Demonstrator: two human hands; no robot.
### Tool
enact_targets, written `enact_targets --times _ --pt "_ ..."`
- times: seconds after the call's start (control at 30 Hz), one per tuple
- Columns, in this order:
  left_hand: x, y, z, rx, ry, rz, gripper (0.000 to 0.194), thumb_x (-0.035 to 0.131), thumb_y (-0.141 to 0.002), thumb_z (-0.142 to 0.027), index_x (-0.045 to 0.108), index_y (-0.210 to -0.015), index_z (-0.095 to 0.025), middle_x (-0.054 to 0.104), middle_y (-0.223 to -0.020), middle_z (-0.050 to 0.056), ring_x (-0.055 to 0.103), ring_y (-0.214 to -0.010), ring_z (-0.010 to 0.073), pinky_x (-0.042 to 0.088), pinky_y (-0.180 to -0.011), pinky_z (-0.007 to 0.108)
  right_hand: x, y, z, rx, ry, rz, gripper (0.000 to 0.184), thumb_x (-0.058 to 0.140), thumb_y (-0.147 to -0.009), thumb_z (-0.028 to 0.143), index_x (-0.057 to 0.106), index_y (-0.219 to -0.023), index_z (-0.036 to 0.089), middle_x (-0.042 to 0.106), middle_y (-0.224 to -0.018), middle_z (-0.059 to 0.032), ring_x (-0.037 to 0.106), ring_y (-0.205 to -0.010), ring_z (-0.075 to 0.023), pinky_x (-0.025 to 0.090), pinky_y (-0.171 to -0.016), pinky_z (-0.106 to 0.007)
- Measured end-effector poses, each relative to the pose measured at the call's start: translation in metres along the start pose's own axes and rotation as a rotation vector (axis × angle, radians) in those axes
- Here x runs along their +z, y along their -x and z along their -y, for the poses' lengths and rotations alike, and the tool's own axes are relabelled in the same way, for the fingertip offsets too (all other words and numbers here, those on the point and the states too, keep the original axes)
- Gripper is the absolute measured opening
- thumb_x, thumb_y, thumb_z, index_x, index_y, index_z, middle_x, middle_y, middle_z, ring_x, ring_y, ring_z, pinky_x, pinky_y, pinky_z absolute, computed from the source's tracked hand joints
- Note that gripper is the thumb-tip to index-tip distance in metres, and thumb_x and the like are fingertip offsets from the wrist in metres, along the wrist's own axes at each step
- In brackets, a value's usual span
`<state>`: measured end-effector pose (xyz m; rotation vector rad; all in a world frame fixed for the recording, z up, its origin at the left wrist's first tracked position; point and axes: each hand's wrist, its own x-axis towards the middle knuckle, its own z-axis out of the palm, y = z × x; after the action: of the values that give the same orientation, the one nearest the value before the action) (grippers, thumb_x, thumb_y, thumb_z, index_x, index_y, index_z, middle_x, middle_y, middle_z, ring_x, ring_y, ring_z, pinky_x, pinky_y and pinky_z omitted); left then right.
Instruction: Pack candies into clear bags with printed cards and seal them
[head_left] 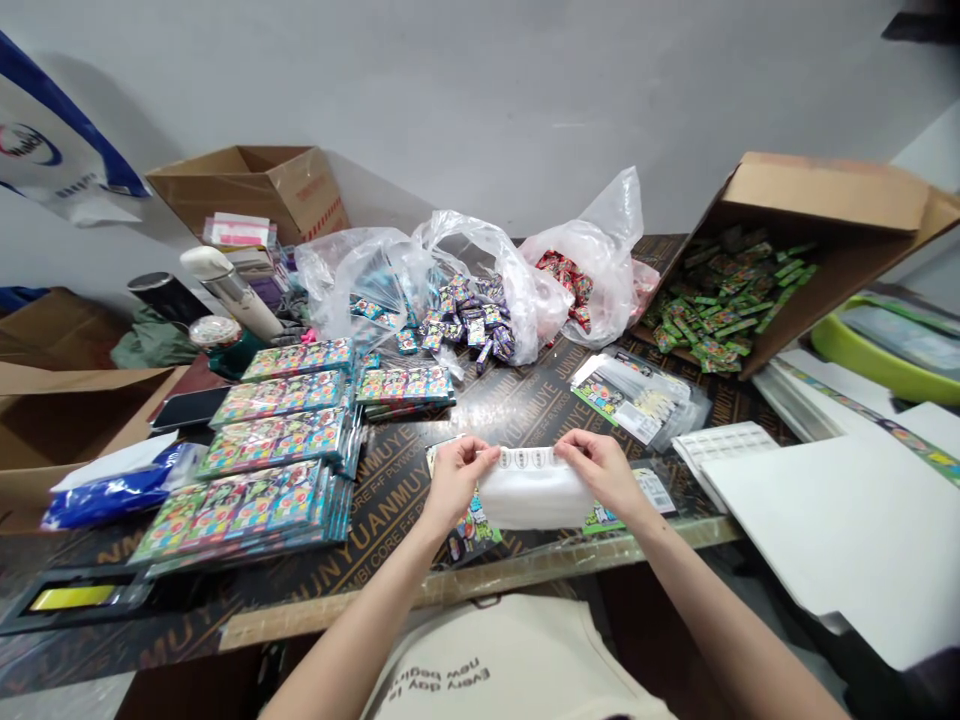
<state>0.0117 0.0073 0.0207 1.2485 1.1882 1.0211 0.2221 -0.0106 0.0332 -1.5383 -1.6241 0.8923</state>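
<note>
Between my two hands a white sticker sheet (534, 500) is stretched out, with a row of round printed labels along its far edge. My left hand (452, 485) pinches its far left corner between thumb and fingers. At the far right corner, my right hand (606, 470) pinches it the same way. Under the sheet, colourful printed packaging (480, 532) lies on the dark table and is partly covered. Farther back and right rests a pile of clear plastic sleeves (637, 395) with printed cards. A stack of white sticker sheets (724, 445) is to the right of my right hand.
Stacks of colourful flat packs (274, 440) fill the left. Plastic bags (517, 300) of small wrapped packets stand at the back. An open carton (825, 195) of green packets tilts at right, near white boards (832, 510). Bottles (232, 290) and a phone (193, 405) lie left.
</note>
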Motion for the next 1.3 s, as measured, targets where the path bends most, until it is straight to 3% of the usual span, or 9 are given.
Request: enact_targets --times 0.23,0.37,0.53,0.67,0.8,0.97,1.07,1.17,1.3 --pt "-0.002 0.0 0.016 -0.077 0.051 -0.047 0.033 0.067 -0.06 -0.044 0.054 -0.054 -0.013 0.046 -0.047 -0.004 0.037 -0.045 0.0066 0.026 -0.046 0.019 0.001 -0.003 -0.019 0.136 -0.329 0.154 0.028 0.066 -0.065 0.038 0.058 -0.076 0.014 0.057 -0.062 0.0011 0.049 -0.054 -0.01 0.037 -0.049 -0.021" --pt "0.001 -0.009 0.033 -0.117 -0.017 0.082 0.028 0.068 -0.057 -0.04 0.06 -0.06 -0.013 0.056 -0.053 -0.002 0.047 -0.049 0.0092 0.034 -0.049 0.02 -0.005 -0.011 -0.041 0.151 -0.292 0.196 0.029 0.064 -0.066 0.042 0.057 -0.072 0.014 0.056 -0.062 0.0012 0.049 -0.054 -0.0098 0.037 -0.05 -0.021" --pt "0.009 -0.034 0.059 -0.142 -0.222 0.097 0.019 0.064 -0.059 -0.031 0.06 -0.053 -0.013 0.053 -0.043 -0.002 0.045 -0.041 0.0096 0.032 -0.044 0.021 -0.027 -0.022 -0.096 0.122 0.211 0.136 0.032 0.063 -0.065 0.042 0.059 -0.086 0.019 0.055 -0.076 -0.0019 0.051 -0.071 -0.0164 0.04 -0.065 -0.029" --pt "0.008 -0.049 0.071 -0.131 -0.306 0.049 0.014 0.063 -0.058 -0.024 0.059 -0.049 -0.014 0.051 -0.038 -0.003 0.046 -0.04 0.0104 0.03 -0.045 0.021 -0.043 -0.009 -0.133 0.18 0.505 0.162 0.031 0.076 -0.048 0.03 0.055 -0.068 0.02 0.053 -0.078 -0.0025 0.049 -0.084 -0.0238 0.036 -0.073 -0.036" --pt "0.004 -0.057 0.076 -0.156 -0.349 0.023 0.014 0.063 -0.059 -0.021 0.058 -0.048 -0.015 0.05 -0.036 -0.004 0.048 -0.039 0.0108 0.032 -0.044 0.021 -0.066 -0.003 -0.142 0.171 0.386 0.209 0.02 0.063 -0.066 0.032 0.048 -0.067 0.02 0.052 -0.065 0.0012 0.052 -0.067 -0.0167 0.039 -0.066 -0.03" --pt "0.018 -0.068 0.08 -0.221 -0.333 0.055 0.014 0.064 -0.061 -0.02 0.058 -0.052 -0.013 0.051 -0.037 -0.003 0.05 -0.036 0.0106 0.035 -0.041 0.02 -0.105 -0.018 -0.127 0.064 -0.121 -0.061 0.026 0.063 -0.068 0.04 0.049 -0.076 0.019 0.055 -0.068 0.0004 0.052 -0.062 -0.0138 0.04 -0.061 -0.026" --pt "0.048 -0.071 0.087 -0.27 -0.299 0.108 0.012 0.063 -0.065 -0.019 0.059 -0.056 -0.012 0.054 -0.041 -0.003 0.052 -0.037 0.01 0.039 -0.04 0.019 -0.093 -0.026 -0.119 0.03 -0.166 0.07 0.026 0.063 -0.069 0.04 0.052 -0.079 0.018 0.058 -0.071 -0.001 0.054 -0.064 -0.014 0.042 -0.061 -0.026" --pt "0.078 -0.07 0.096 -0.316 -0.29 0.135 0.009 0.059 -0.069 -0.016 0.06 -0.062 -0.01 0.055 -0.043 -0.002 0.054 -0.039 0.0105 0.043 -0.041 0.019 -0.056 -0.032 -0.124 0.002 0.014 0.213 0.023 0.061 -0.069 0.038 0.054 -0.074 0.017 0.058 -0.067 -0.0001 0.053 -0.061 -0.0127 0.041 -0.057 -0.024" --pt "0.083 -0.069 0.106 -0.315 -0.326 0.145 0.006 0.059 -0.069 -0.015 0.063 -0.069 -0.01 0.059 -0.05 -0.001 0.055 -0.041 0.0104 0.044 -0.041 0.02 -0.021 -0.034 -0.146 -0.007 0.156 0.124 0.02 0.061 -0.067 0.036 0.053 -0.069 0.017 0.053 -0.059 0.0029 0.047 -0.055 -0.011 0.037 -0.053 -0.023"
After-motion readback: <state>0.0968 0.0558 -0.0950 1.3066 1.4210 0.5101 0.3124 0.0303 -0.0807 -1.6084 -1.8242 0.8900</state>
